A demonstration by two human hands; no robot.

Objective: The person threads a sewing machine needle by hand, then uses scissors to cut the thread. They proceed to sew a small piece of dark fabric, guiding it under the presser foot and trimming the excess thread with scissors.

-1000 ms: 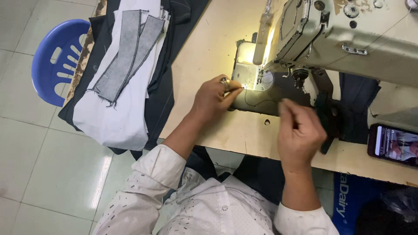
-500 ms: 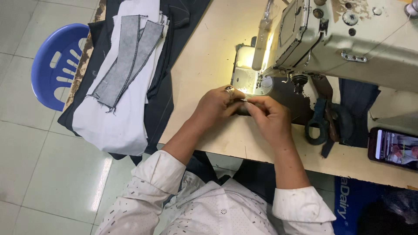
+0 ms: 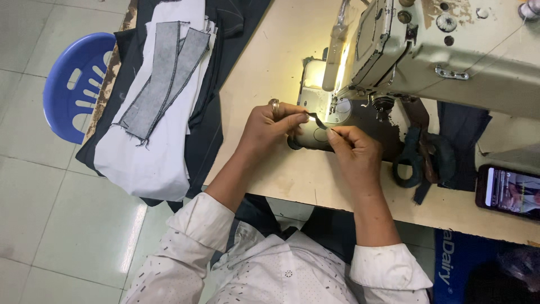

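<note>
The left hand (image 3: 270, 126) and right hand (image 3: 351, 152) each pinch an end of a small dark fabric strip (image 3: 316, 120), fingertips closed on it, near the worktop's (image 3: 264, 67) front edge, just before the sewing machine (image 3: 427, 50); scissors (image 3: 419, 160) lie right of them; a phone (image 3: 509, 191) sits at the right edge.

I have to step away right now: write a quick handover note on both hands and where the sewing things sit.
Left hand: pinching one end of a small dark strip.
Right hand: pinching the strip's other end, in front of the lit needle area of the sewing machine.
Done: strip is held between both hands, off the table.
Left: strip is not yet under the needle.
Nearby: scissors right of the hands, phone at far right, grey fabric pieces stacked at left.
</note>
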